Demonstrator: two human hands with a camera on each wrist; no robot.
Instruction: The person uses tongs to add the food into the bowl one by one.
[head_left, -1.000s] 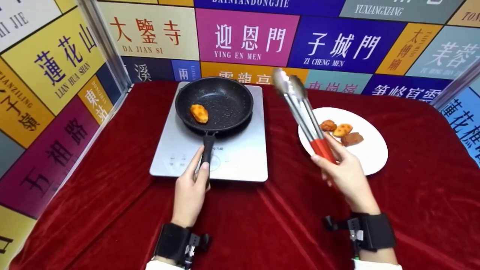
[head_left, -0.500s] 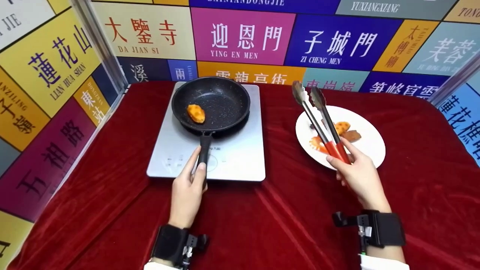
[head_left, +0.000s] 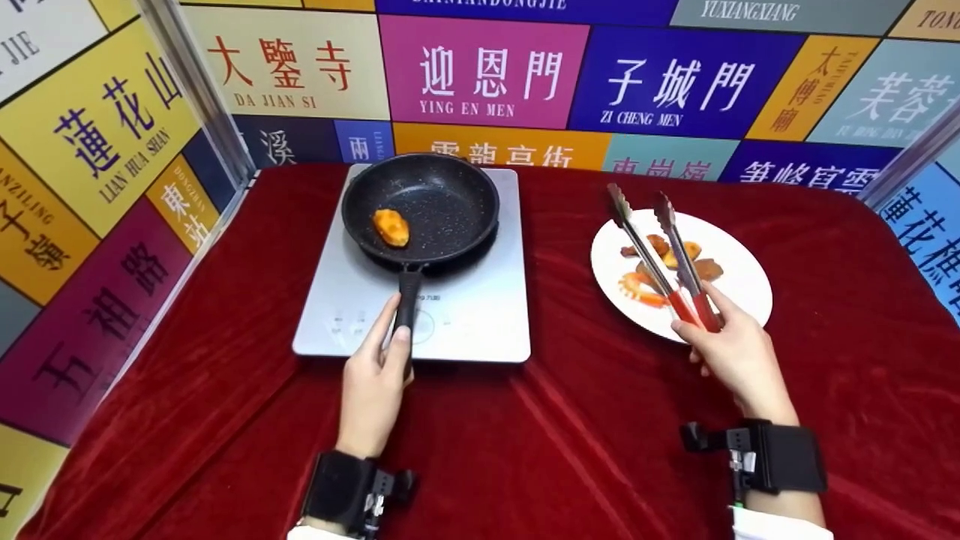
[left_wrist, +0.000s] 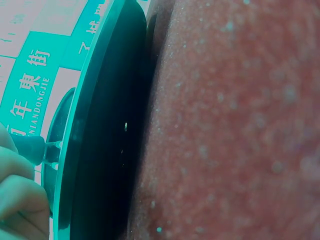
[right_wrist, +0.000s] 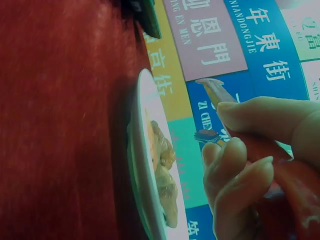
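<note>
My left hand (head_left: 375, 382) grips the black handle of a frying pan (head_left: 450, 199), which rests on a silver induction cooktop (head_left: 480, 315). One yellow-brown piece of food (head_left: 391, 227) lies at the left inside the pan. Over a white plate (head_left: 739, 247), my right hand (head_left: 739, 356) holds red-handled metal tongs (head_left: 679, 262) with their tips spread apart and nothing between them. Several food pieces are on the plate, among them a shrimp (head_left: 639, 290) and a brown piece (head_left: 707, 269). The tongs partly hide the others. In the right wrist view, fingers curl round the tongs' handle (right_wrist: 280, 175).
A dark red cloth (head_left: 570, 435) covers the table. Behind it stands a wall of coloured panels with writing (head_left: 487, 71), with metal posts (head_left: 202, 82) at its corners. Each wrist wears a black camera strap (head_left: 787, 457).
My right hand has moved right and lowered the tongs toward the plate, and their tips have spread wider. My left hand keeps its grip on the pan handle.
</note>
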